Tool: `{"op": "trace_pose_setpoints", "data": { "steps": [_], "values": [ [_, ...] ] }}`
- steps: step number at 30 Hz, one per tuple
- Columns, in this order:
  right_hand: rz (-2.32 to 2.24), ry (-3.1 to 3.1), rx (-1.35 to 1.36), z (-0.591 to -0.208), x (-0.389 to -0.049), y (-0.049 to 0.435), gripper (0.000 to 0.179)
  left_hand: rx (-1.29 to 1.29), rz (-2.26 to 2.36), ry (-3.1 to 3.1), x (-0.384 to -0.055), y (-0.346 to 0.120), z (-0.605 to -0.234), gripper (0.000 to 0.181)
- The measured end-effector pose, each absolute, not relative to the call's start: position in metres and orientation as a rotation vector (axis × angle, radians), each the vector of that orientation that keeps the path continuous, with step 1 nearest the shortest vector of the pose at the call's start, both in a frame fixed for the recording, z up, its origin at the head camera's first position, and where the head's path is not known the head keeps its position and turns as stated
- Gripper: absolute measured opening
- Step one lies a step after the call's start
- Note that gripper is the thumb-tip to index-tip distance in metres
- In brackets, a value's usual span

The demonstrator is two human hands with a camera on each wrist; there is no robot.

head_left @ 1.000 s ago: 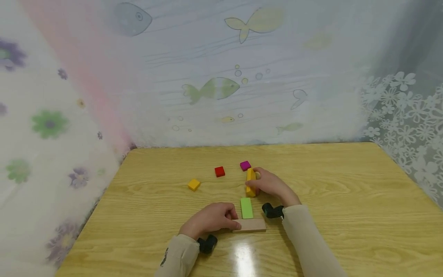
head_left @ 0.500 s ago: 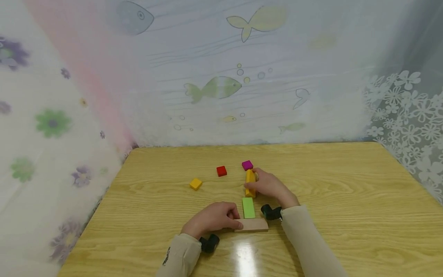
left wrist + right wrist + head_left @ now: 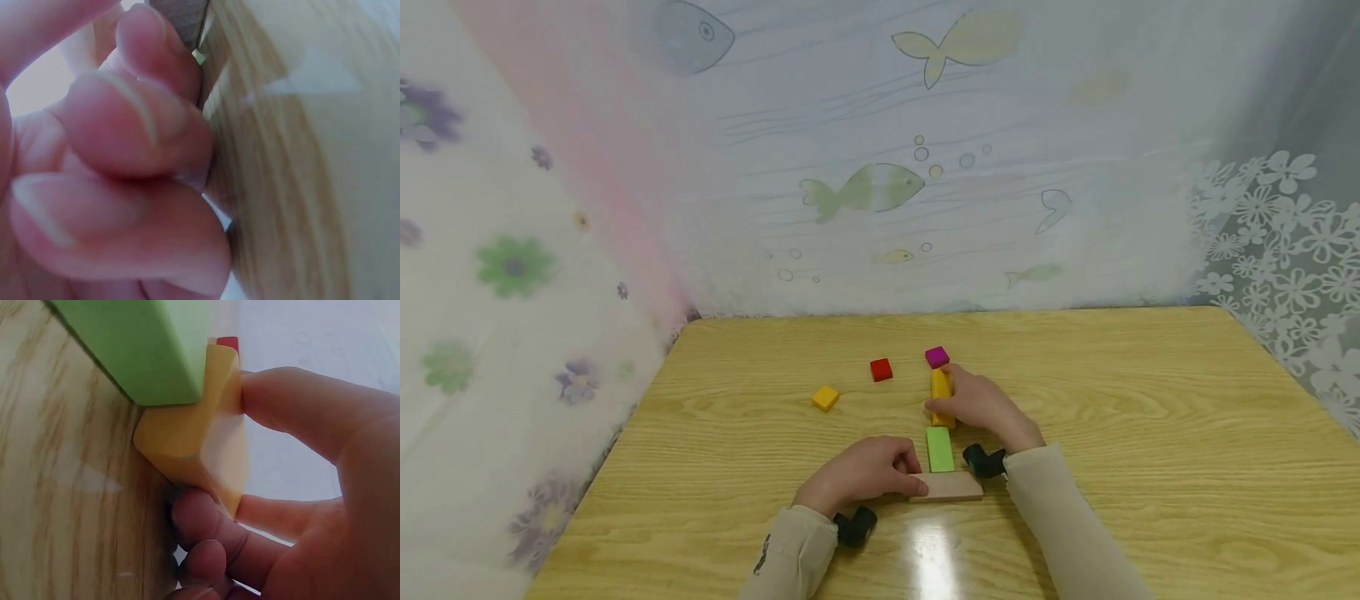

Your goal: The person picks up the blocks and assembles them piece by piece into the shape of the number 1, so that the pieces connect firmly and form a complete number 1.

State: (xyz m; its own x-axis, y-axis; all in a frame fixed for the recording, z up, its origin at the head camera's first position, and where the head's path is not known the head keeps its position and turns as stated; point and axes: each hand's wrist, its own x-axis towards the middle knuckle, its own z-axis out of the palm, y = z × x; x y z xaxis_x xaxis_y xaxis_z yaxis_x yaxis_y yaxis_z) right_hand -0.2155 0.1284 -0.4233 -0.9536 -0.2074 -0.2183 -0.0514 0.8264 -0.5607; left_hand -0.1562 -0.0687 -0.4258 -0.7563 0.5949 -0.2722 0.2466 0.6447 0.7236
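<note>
My left hand (image 3: 868,471) grips the left end of a plain wooden block (image 3: 951,486), thumb on top; its curled fingers lie low at the table in the left wrist view. A light green block (image 3: 940,450) lies lengthwise behind the wooden one, its near end at that block's far edge. Beyond it, my right hand (image 3: 985,404) pinches a long yellow block (image 3: 178,434) between thumb and fingers. In the right wrist view the yellow block's end meets the end of the green block, low over the table. My right fingers partly hide it in the head view.
A purple block (image 3: 937,357) lies just past the yellow block's far end. To the left are a small red block (image 3: 882,370) and a small yellow square block (image 3: 825,398). The wood-grain table (image 3: 1135,400) ends at a patterned curtain (image 3: 865,108).
My right hand has tipped the long yellow block over and drawn it slightly nearer, up to the green block. The left hand stays on the wooden block. The view has shifted slightly.
</note>
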Motion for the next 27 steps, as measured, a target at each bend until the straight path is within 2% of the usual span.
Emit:
{"op": "trace_pose_setpoints", "data": {
  "steps": [10,17,27],
  "values": [
    [-0.817,2.738,-0.238,-0.422,-0.216,0.129,0.073,0.667,0.963,2.356,-0.157,-0.07,-0.428,0.019],
    [-0.969,2.65,-0.263,-0.424,-0.22,0.14,0.061,0.655,0.953,2.362,-0.158,-0.069,-0.43,0.019],
    [-1.031,2.65,-0.356,-0.432,-0.224,0.139,0.06,0.65,0.936,2.352,-0.16,-0.07,-0.43,0.019]
  ]
}}
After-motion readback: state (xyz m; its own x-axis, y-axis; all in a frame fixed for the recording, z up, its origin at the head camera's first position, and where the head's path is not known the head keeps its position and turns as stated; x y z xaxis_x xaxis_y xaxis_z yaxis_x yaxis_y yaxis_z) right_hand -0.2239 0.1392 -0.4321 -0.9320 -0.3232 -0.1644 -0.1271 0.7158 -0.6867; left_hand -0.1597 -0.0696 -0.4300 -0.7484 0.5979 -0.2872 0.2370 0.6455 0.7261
